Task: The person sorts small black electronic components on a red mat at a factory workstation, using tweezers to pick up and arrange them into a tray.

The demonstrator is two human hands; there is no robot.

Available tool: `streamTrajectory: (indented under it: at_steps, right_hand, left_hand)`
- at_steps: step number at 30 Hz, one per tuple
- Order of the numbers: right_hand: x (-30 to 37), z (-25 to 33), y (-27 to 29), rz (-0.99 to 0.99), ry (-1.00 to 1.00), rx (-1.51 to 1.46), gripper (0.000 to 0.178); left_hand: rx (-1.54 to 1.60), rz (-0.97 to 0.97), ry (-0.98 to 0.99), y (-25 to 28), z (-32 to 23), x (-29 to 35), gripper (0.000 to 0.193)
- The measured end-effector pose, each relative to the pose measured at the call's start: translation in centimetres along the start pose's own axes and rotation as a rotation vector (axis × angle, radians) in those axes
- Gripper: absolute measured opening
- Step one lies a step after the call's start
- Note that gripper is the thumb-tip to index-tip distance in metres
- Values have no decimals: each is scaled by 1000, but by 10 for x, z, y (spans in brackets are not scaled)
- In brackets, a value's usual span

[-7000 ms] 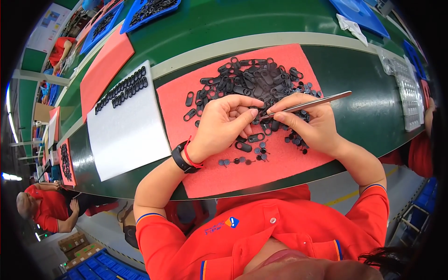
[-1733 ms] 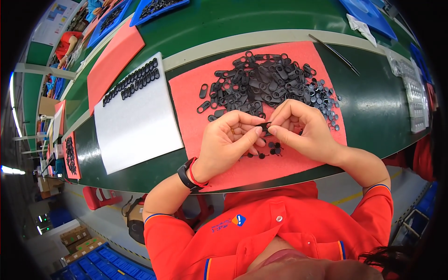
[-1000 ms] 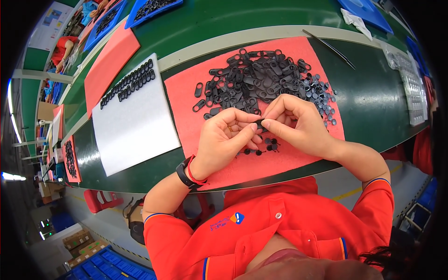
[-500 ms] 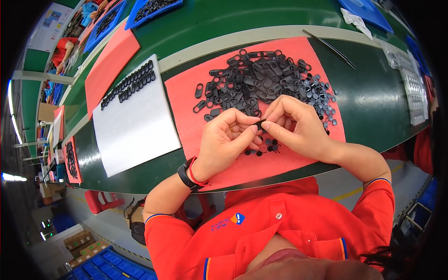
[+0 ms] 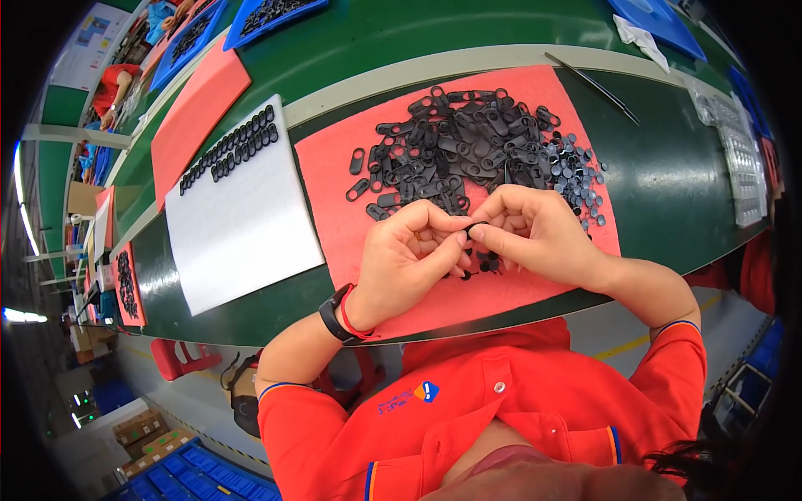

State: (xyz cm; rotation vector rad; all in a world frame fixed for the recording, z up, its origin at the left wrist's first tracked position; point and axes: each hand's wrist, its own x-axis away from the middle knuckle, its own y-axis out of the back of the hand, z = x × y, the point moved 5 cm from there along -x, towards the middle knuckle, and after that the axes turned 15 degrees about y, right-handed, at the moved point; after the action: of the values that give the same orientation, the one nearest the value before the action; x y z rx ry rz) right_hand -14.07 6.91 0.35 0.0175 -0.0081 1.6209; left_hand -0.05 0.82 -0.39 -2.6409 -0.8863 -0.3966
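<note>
My left hand (image 5: 409, 255) and my right hand (image 5: 539, 230) meet over a pink foam mat (image 5: 334, 179), thumbs and forefingers pinched on one small black part (image 5: 471, 229). Most of that part is covered by my fingertips. Just beyond the hands lies a heap of black oblong plastic pieces (image 5: 476, 138) with a round hole at one end. Small grey round discs (image 5: 576, 179) are scattered at the heap's right side. Several small black round pieces (image 5: 487, 260) rest on the mat below my fingers, partly hidden by the hands.
Left of the mat, a white foam sheet (image 5: 242, 242) bears two rows of black oblong pieces (image 5: 242, 142). Tweezers (image 5: 597, 90) lie at the upper right, near a clear plastic tray (image 5: 737, 159). Blue trays (image 5: 271, 18) stand farther back. Another person (image 5: 115, 88) works at the far left.
Both hands have lowered slightly toward me, still pinching the small black part, which has turned between the fingertips. More of the heap's near edge shows.
</note>
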Motion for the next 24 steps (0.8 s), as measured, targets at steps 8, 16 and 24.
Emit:
streamTrajectory:
  at_steps: [8, 16, 24]
  right_hand:
    - [-1, 0, 0, -31, 132, 97, 10]
    - [-2, -1, -3, -17, 92, 119, 11]
    - [-2, -2, -4, -10, 85, 126, 9]
  left_hand:
    - [3, -2, 17, -2, 0, 0, 10]
    - [49, 2, 61, -1, 4, -2, 8]
    - [53, 32, 136, 0, 4, -3, 7]
